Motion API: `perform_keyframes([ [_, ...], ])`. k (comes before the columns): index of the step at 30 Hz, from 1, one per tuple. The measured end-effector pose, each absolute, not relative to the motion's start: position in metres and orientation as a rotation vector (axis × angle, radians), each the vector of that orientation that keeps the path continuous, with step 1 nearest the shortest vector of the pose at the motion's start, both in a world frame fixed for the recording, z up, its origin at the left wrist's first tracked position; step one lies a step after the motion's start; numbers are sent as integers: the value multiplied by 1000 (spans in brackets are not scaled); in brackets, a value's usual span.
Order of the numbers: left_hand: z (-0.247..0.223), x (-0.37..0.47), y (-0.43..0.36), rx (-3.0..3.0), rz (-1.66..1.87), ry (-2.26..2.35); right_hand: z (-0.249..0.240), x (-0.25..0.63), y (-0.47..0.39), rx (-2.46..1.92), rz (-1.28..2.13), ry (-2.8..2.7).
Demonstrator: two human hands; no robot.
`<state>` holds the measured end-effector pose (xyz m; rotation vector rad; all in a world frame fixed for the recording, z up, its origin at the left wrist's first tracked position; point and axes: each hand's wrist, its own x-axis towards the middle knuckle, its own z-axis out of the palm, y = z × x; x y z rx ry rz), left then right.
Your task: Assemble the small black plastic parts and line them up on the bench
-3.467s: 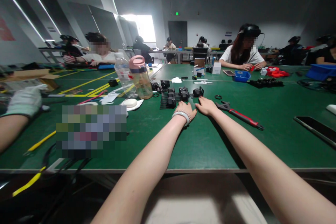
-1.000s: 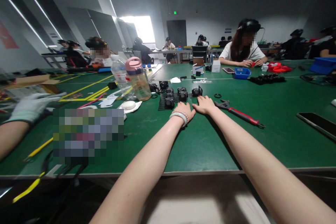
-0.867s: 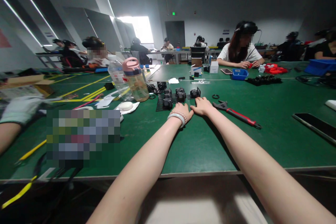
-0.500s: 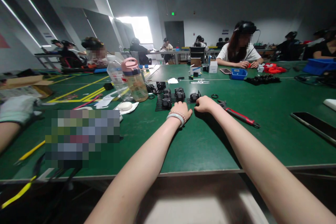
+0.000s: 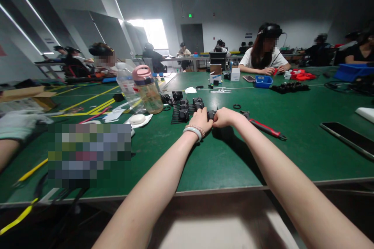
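A small black part (image 5: 212,114), which looks like a moulded plastic unit, sits between my two hands on the green table. My right hand (image 5: 224,117) is closed in a pinch at its right side. My left hand (image 5: 201,120), with a beaded bracelet and a pale bangle at the wrist, has its fingers bent against the left side. The fingertips of both hands are partly hidden. Just beyond my left hand stand several similar black units (image 5: 184,113) in rows, with thin dark prongs below them.
Red-handled pliers (image 5: 267,128) and a black ring (image 5: 237,106) lie to the right, with a phone (image 5: 347,140) farther out. Leftward stand a pink-lidded bottle (image 5: 147,91) and a white disc on paper (image 5: 138,120). A co-worker's gloved hand (image 5: 17,124) is at far left.
My left hand has shifted its fingers toward the single black part. My right hand has moved slightly left, and the part now sits closer between both hands. The view has turned a little.
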<state>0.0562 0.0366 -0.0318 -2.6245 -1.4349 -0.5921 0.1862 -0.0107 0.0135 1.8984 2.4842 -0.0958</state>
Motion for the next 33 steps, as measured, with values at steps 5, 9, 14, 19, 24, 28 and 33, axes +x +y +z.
perform_keyframes([
  [5, -38, 55, 39, -2721, -695, -1334, 22, 186, -18, 1821, -207, 2486],
  [9, -41, 55, 41, -2752, -724, -1284, 23, 189, -19, 1806, -233, 2479],
  [14, -38, 56, 42, -2762, -743, -1264, 21, 191, -18, 1793, -212, 2503],
  [19, -32, 54, 37, -2780, -692, -1328, 20, 189, -20, 1801, -162, 2540],
  [24, -27, 54, 32, -2760, -647, -1405, 20, 188, -20, 1801, -160, 2567],
  [28, -21, 54, 28, -2735, -573, -1464, 19, 189, -20, 1814, -182, 2557],
  [33, -14, 49, 28, -2666, -435, -1469, 19, 188, -19, 1810, -224, 2566],
])
